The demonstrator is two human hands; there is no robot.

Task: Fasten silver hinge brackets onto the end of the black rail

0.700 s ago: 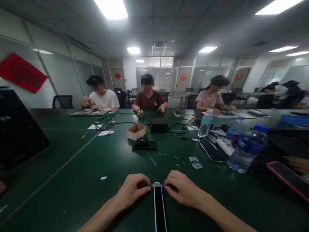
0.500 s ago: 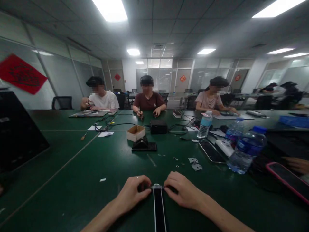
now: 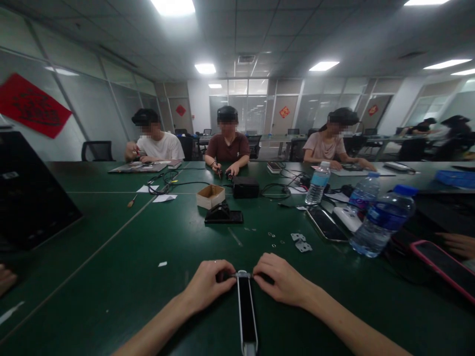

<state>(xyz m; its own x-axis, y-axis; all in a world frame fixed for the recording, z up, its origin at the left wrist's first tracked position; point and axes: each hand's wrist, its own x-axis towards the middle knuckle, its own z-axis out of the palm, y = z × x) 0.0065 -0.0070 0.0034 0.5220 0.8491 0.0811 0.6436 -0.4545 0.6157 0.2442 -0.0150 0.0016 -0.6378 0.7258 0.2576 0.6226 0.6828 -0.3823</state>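
Right now, both your hands are at the far end of the slim device (image 3: 247, 311), a long dark strip with a pale frame. Your left hand (image 3: 212, 283) pinches it from the left, thumb and forefinger drawn together on the corner; your right hand (image 3: 281, 281) mirrors that on the opposite corner, its other fingers loosely curled. A small pale fitting (image 3: 243, 273) sits right between your two sets of fingertips. From there the device runs back towards you, between your forearms, its near end reaching the bottom of the view; whether it rests flat on the green table (image 3: 137, 272), you can't tell.

Beyond your right fingers lie some tiny rings (image 3: 273, 245), with grey metal plates (image 3: 301, 242) just to their right. A white scrap (image 3: 162, 264) lies left of your left fingers. Straight ahead of your fingertips and well apart from them stands a black holder (image 3: 223, 216), with an open cardboard box (image 3: 210, 201) close behind it and a black box (image 3: 245, 188) farther off. Out past your right fingers are a dark-screened phone (image 3: 326, 225) and a large water bottle (image 3: 386, 222). Three people sit across from you, far beyond your fingers.
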